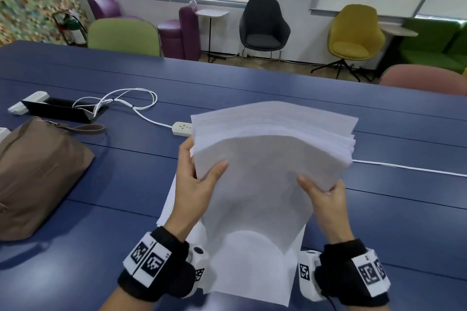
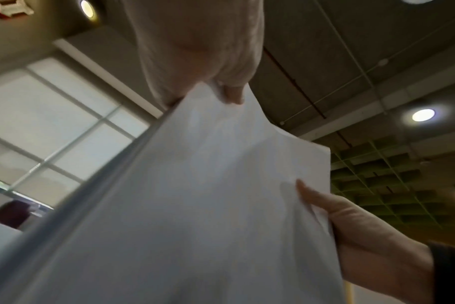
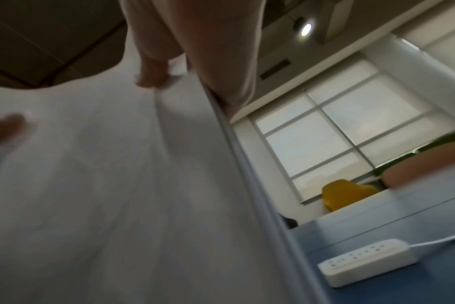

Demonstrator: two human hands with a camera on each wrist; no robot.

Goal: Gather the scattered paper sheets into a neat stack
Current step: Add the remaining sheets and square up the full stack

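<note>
Thick stack of white paper sheets (image 1: pixel 273 149) held upright and tilted above the dark blue slatted table (image 1: pixel 379 222), bowed in the middle, top edges fanned and uneven. Left hand (image 1: pixel 194 187) clamped on the stack's left edge, thumb across the near face, fingers behind. Right hand (image 1: pixel 326 199) clamped on the lower right edge, thumb on the near face, fingers curled round the back. Hands apart, one at each side of the stack. From the left wrist view, same stack (image 2: pixel 208 205) pinched at its corner by the left hand (image 2: pixel 203 51), right hand (image 2: pixel 364 236) gripping the opposite edge. From the right wrist view, stack (image 3: pixel 104 195) blurred, right hand (image 3: pixel 195 51) closed over its edge.

More loose white sheets (image 1: pixel 237 275) lying flat on the table beneath the lifted stack, close to the near edge, partly hidden by it.

White power strip (image 1: pixel 182 129) on the table just behind the stack's left corner, its white cord (image 1: pixel 131 101) looping toward a black tray-like box (image 1: pixel 63 108). Brown fabric bag with a leather strap (image 1: pixel 38 171) at the left, well apart from the paper. Black wristbands with printed square markers (image 1: pixel 149 260) on both wrists. Chairs in green, purple, black and yellow (image 1: pixel 353 35) beyond the table, under blinds-covered windows.
</note>
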